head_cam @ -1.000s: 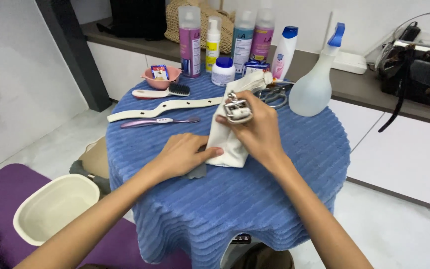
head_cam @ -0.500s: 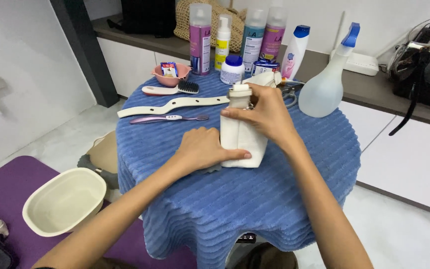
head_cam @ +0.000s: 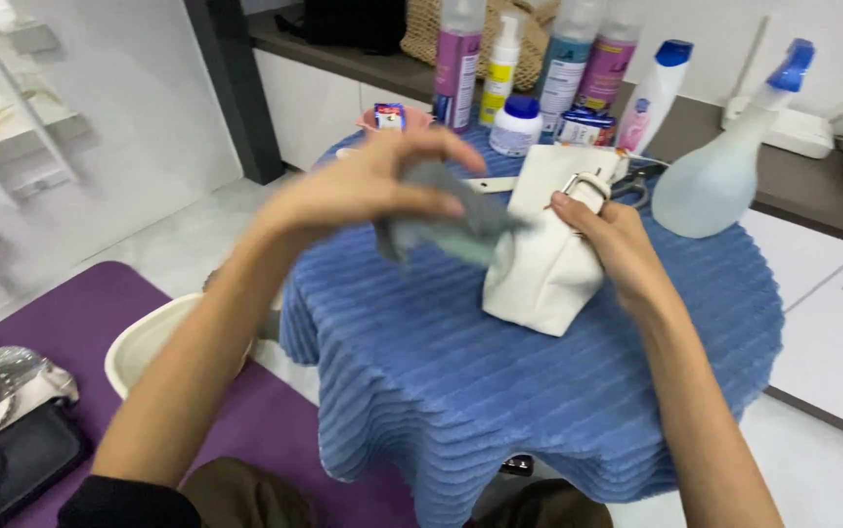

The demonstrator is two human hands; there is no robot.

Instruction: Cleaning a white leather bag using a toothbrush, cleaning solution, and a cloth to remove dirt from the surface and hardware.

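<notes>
— Grey cloth [head_cam: 446, 227] pinched in left hand [head_cam: 367, 186], lifted just beside white bag [head_cam: 548, 264]?
— Yes. Bag on blue-covered desk [head_cam: 539, 391], steadied under right hand [head_cam: 612, 244], fingers closed near buckle [head_cam: 585, 186]. Best wiped gently, bag pressed firm.

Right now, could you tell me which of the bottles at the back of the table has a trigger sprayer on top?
It is the clear spray bottle with the blue trigger head, standing at the far right, apart from the row. The others have pumps or plain caps.

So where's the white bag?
The white bag stands mid-table on the blue cloth, held by the right hand, just left of the spray bottle.
</notes>
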